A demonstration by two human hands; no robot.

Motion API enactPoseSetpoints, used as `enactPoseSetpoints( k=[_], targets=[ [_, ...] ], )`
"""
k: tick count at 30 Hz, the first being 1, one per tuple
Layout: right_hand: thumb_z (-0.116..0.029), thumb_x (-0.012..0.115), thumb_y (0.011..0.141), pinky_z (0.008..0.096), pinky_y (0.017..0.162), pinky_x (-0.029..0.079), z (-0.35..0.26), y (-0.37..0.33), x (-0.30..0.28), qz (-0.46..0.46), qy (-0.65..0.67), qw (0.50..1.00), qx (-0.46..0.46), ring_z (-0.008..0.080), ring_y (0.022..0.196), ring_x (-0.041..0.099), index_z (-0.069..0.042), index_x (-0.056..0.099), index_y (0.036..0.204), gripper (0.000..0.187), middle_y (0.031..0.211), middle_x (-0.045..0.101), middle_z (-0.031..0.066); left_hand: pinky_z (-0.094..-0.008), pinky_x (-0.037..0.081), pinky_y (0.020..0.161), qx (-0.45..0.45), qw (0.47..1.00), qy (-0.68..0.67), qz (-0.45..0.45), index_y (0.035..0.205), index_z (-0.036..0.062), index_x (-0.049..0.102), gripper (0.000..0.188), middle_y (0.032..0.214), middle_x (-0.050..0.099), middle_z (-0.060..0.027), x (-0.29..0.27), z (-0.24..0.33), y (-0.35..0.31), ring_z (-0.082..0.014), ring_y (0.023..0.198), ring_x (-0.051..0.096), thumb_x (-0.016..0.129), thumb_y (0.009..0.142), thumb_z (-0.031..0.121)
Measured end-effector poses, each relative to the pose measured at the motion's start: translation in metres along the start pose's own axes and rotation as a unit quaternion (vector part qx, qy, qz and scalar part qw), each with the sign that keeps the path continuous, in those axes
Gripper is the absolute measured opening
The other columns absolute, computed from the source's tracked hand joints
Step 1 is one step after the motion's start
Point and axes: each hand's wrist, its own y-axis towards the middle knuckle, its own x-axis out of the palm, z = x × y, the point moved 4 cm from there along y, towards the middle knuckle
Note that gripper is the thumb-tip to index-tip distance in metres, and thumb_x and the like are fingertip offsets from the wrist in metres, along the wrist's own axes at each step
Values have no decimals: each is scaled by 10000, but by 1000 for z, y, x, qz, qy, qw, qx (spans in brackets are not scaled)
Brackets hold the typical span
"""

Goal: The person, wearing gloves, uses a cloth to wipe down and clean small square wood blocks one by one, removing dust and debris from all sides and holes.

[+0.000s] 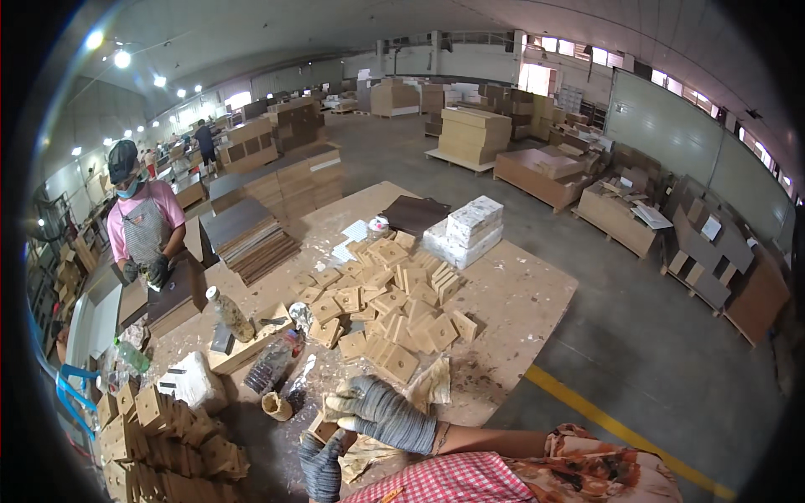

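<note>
Both my hands wear grey knitted gloves and meet at the near edge of the worktable. My left hand [321, 468] is closed around the lower part of a small wooden block [322, 428]. Over its upper end bends my right hand [381, 414], fingers closed against the block; its glove has pale yellowish fingertips. The gloves cover much of the block. Just beyond them, a heap of similar wooden blocks [390, 306] lies on the table, several with a round hole. Close by the left hand stands a short open tan cup-like container [277, 407]. Crumpled cloth [431, 384] lies beyond the right hand.
More blocks [168, 440] are stacked at the lower left. Plastic bottles [229, 314] and a white wrapped bundle [193, 381] stand left on the stained worktable [528, 289]. White packs [474, 226] sit at its far side. A co-worker [147, 218] stands at the left.
</note>
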Motion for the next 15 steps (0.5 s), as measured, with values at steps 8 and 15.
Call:
enactPoseSetpoints(
  k=[8, 15],
  targets=[
    [-407, 601, 866, 368, 1031, 345, 61, -10, -60, 10, 93, 994, 64, 187, 1153, 472, -176, 613, 1179, 389, 1226, 544, 43, -246, 480, 671, 15, 998, -53, -28, 1101, -10, 597, 350, 919, 654, -42, 22, -8, 10, -118, 770, 599, 682, 782, 105],
    [-398, 576, 902, 240, 677, 483, 235, -121, -423, 420, 178, 854, 249, 137, 669, 588, -63, 630, 1074, 380, 753, 656, 65, -311, 516, 732, -50, 995, -78, -46, 1116, -14, 575, 380, 994, 635, -93, 26, -20, 20, -193, 862, 619, 684, 771, 100]
  ],
)
